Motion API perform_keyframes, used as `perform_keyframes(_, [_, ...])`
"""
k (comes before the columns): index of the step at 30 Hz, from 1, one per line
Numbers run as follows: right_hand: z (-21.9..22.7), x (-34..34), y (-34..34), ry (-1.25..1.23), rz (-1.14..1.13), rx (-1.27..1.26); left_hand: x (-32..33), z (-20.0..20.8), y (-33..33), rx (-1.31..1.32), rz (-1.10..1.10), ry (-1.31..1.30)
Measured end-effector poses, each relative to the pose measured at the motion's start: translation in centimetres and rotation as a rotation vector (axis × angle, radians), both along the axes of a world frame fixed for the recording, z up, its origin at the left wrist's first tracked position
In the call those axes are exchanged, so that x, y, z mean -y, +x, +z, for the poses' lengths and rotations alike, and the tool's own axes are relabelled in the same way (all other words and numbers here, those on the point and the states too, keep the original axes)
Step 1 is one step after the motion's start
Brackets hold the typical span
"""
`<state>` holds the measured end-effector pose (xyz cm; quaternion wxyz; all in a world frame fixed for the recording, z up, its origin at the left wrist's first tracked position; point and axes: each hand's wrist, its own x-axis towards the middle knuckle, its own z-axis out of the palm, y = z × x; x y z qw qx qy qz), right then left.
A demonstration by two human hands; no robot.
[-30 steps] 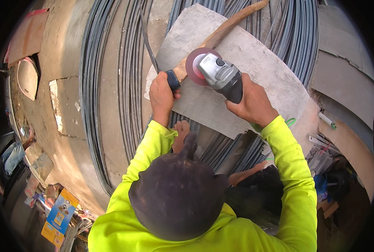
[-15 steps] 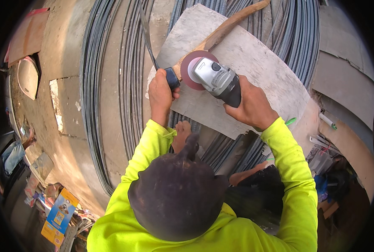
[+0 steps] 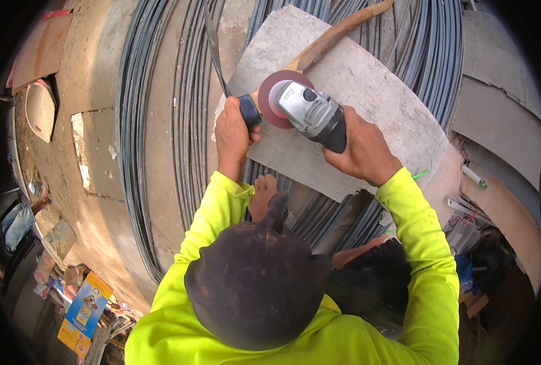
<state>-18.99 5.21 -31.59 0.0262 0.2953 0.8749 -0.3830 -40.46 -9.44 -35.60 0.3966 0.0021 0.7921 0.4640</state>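
Observation:
My left hand is closed around the dark metal head of a pick-like tool, beside its black blocky end. A long thin blade runs up and away from that head. The tool's wooden handle slants to the upper right over a pale worn board. In my right hand, fingers wrapped round its black body, is a silver angle grinder. Its reddish-brown disc stands against or just over the tool's head; contact cannot be made out. My right fingertips are hidden under the grinder.
Bundles of steel rebar lie on the ground left of me and under the board. Flat grey sheets are stacked at right. A bare foot rests close below my left hand. A blue and yellow box lies among scraps at lower left.
The grinder and my right hand have shifted very slightly left and upward. My left hand still grips the tool's head in nearly the same place.

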Motion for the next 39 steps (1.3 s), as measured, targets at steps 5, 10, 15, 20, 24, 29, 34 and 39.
perform_keyframes(5, [-0.3,0.2,0.1,-0.008,-0.006,0.001,0.1,-0.1,-0.1,0.012,0.001,0.009])
perform_keyframes(10, [-0.6,0.3,0.2,-0.015,-0.028,-0.02,0.1,-0.1,-0.1,0.018,-0.001,0.018])
perform_keyframes(15, [-0.5,-1.3,0.5,0.001,-0.142,0.059,0.1,-0.1,0.3,-0.012,-0.004,0.016])
perform_keyframes(20, [-0.5,-0.2,0.7,0.017,-0.019,-0.029,0.1,0.1,-0.4,0.011,-0.007,0.02])
perform_keyframes(24, [-1.1,-1.7,-0.1,-0.016,-0.165,0.004,-0.4,0.9,-1.3,0.065,-0.018,0.004])
perform_keyframes(29, [-0.2,-1.3,-0.9,-0.007,-0.076,-0.057,-0.8,2.1,-2.4,0.133,-0.002,-0.048])
perform_keyframes(34, [-0.4,-0.8,-1.5,-0.004,-0.053,-0.091,-1.1,2.5,-3.2,0.159,-0.012,-0.06])
perform_keyframes(39, [-0.7,-0.9,-2.1,0.03,-0.019,-0.13,-1.0,2.4,-4.1,0.203,-0.017,-0.071])
